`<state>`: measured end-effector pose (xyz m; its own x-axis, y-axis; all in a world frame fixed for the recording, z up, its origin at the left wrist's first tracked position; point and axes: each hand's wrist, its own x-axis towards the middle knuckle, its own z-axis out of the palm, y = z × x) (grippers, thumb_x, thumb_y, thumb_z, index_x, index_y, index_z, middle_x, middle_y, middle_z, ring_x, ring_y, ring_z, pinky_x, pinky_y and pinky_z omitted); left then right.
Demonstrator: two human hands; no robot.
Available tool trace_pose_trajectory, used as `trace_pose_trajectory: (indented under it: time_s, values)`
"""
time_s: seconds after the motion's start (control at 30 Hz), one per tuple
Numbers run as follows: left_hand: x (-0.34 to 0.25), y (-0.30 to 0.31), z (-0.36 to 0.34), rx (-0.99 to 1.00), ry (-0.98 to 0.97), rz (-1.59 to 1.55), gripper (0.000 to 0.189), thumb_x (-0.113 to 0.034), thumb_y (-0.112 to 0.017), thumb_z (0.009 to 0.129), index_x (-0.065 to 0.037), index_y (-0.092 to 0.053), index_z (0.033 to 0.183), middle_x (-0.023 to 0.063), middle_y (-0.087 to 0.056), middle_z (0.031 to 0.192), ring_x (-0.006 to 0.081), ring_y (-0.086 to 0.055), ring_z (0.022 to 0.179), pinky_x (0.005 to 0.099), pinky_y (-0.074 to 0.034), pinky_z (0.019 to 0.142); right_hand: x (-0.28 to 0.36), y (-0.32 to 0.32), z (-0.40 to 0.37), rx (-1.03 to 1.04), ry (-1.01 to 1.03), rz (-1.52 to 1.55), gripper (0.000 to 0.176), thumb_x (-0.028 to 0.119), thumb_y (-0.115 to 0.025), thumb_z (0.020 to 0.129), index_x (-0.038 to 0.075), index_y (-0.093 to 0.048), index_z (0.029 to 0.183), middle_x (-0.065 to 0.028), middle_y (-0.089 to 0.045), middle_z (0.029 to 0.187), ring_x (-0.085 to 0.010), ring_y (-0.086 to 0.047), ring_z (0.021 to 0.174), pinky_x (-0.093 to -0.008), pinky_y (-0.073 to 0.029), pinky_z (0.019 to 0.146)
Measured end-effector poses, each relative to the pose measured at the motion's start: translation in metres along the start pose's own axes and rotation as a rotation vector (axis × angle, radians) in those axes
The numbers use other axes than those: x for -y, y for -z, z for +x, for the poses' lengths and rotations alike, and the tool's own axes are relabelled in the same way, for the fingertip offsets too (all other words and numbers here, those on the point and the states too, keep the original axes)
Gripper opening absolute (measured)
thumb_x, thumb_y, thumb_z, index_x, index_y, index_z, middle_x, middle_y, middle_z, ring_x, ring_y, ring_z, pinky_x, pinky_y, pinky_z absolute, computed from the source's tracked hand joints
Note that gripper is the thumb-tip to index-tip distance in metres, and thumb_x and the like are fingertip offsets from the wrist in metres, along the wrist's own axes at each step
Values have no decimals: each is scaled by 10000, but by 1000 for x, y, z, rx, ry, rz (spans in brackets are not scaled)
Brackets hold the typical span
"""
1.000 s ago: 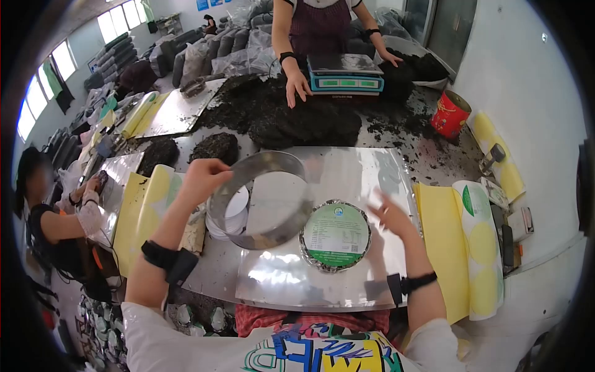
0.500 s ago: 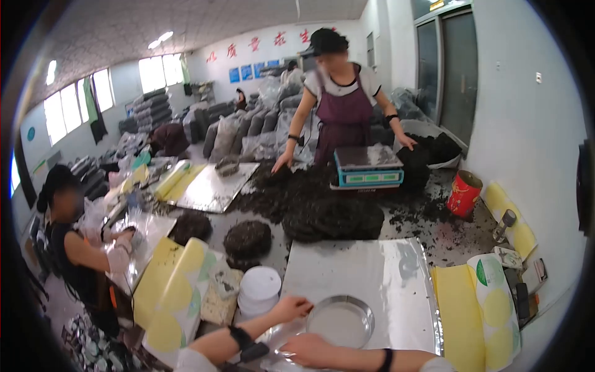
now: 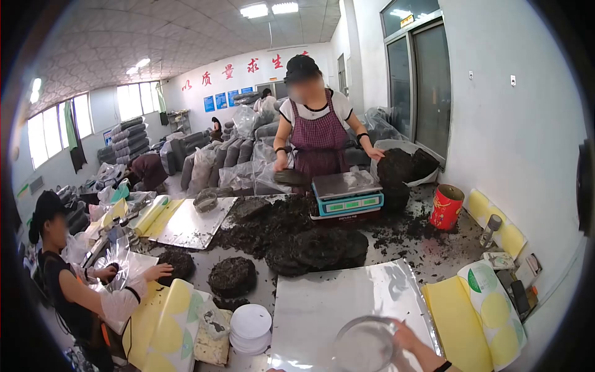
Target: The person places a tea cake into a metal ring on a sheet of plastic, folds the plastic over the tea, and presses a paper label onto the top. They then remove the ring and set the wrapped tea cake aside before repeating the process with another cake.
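My right hand (image 3: 407, 338) reaches in from the lower right, its fingers closed on the right rim of a round metal ring (image 3: 342, 330). Beneath the ring is a large shiny silver sheet (image 3: 310, 304). The ring looks slightly blurred. My left hand is out of the picture below. Left of the sheet stands a stack of white round discs (image 3: 251, 319), and past it a crumpled plastic-wrapped block (image 3: 212, 341). Dark round pressed cakes (image 3: 232, 276) lie beyond these.
Across the table a person (image 3: 319, 130) holds a dark cake beside a digital scale (image 3: 347, 201). Another person (image 3: 68, 279) works at the left. Yellow printed sheets (image 3: 455, 319) lie at right, near a red can (image 3: 447, 208). Loose dark leaves (image 3: 266, 226) cover the middle.
My left hand has dropped out of view. My right hand has moved right and taken the ring's rim. The person opposite has lifted a dark cake; the view has tilted up.
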<state>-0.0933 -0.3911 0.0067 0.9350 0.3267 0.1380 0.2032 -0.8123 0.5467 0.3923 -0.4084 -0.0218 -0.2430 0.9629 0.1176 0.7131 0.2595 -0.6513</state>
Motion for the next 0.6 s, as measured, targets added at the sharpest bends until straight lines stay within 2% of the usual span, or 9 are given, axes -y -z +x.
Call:
trace_pose_trajectory:
  time_s: [0.07,0.1,0.17,0.23,0.4,0.47,0.5,0.57,0.6]
  values:
    - [0,7,9,136,91,-117,196,-251,-622,888,-65,-679,865,114,-638,884,299,-595,862,407,-482,753,-3,24,4,-95,-271,329,589,303,-603,796,77,-526,1335,-201,-353,1471,-382,-270,1386,-612,-31,1140]
    - [-34,42,34,170,439,-366,211,-259,-632,880,-53,-673,864,138,-644,929,309,-606,885,393,-493,772,50,36,10,-186,-508,591,676,155,-501,793,23,-359,1441,-217,-343,1481,-352,-231,1413,-490,91,1168]
    - [-4,43,48,227,420,-474,214,-150,-554,956,-73,-626,1144,62,-645,992,216,-611,917,328,-492,822,25,23,8,-88,-495,238,739,124,-454,794,-16,-223,1482,-214,-347,1486,-300,-181,1441,-401,165,1158]
    - [-18,56,54,-2,-117,-34,223,-273,-693,831,-82,-663,942,155,-631,933,324,-606,875,397,-494,770,28,28,8,-70,-478,287,746,137,-459,799,-10,-211,1487,-199,-351,1490,-274,-156,1450,-410,166,1159]
    - [-40,8,3,-33,152,-38,258,-287,-773,732,-128,-659,900,146,-611,939,335,-576,943,434,-460,823,58,21,-2,-98,-531,672,761,164,-472,813,13,-185,1501,-165,-344,1504,-223,-122,1460,-404,223,1134]
    - [-41,7,2,-90,211,-207,135,-241,-692,835,-106,-688,829,46,-648,851,255,-607,858,369,-490,750,52,14,-11,-128,-544,656,738,82,-475,799,44,-235,1496,-155,-415,1445,-220,-275,1398,-463,-28,1191]
    - [-38,10,5,-99,224,-215,135,-241,-692,835,-106,-688,829,46,-648,851,255,-607,858,369,-490,750,74,25,-9,-111,-545,652,738,82,-475,799,44,-235,1496,-155,-415,1445,-220,-275,1398,-463,-28,1191]
    - [-29,3,1,-72,296,-380,72,-182,-683,838,-112,-691,825,36,-647,855,243,-599,860,361,-485,731,139,48,-3,-330,-686,1092,699,-30,-449,752,47,-356,1440,-128,-494,1343,-217,-423,1278,-418,-385,1060]
    - [-31,7,0,-45,242,-372,80,-191,-679,841,-114,-695,824,30,-652,864,241,-598,863,357,-482,729,87,32,-9,-318,-506,1038,820,-106,-377,580,7,-424,1390,-121,-504,1329,-257,-423,1294,-279,-420,984]
